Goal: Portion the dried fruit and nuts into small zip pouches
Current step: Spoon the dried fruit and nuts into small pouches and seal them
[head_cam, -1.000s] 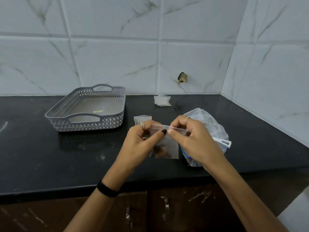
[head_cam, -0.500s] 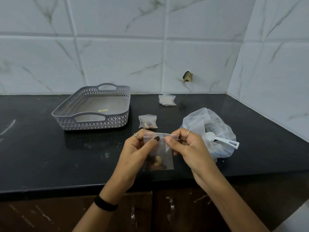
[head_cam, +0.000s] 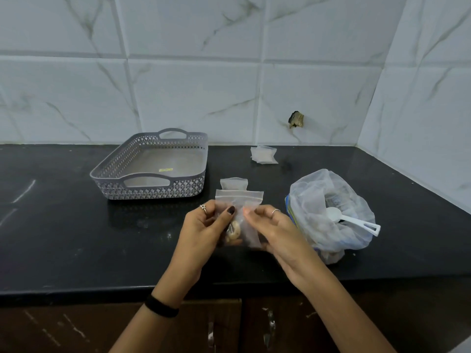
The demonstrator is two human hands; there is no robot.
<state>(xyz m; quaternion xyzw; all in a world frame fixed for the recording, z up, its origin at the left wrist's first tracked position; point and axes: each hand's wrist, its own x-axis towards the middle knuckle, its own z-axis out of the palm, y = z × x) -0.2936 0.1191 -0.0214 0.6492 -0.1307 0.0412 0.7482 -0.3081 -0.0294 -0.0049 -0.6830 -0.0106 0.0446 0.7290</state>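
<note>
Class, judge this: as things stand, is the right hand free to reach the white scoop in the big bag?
Probably not yet. The right hand pinches the pouch with the left hand; otherwise, the scoop lies uncovered beside it.

Both hands raised, seemingly pinching.

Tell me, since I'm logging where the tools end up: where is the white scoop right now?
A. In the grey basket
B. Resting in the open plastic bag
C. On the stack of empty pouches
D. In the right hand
B: the white scoop lies in the mouth of the open plastic bag, its handle poking out over the rim, while both hands hold the pouch.
</note>
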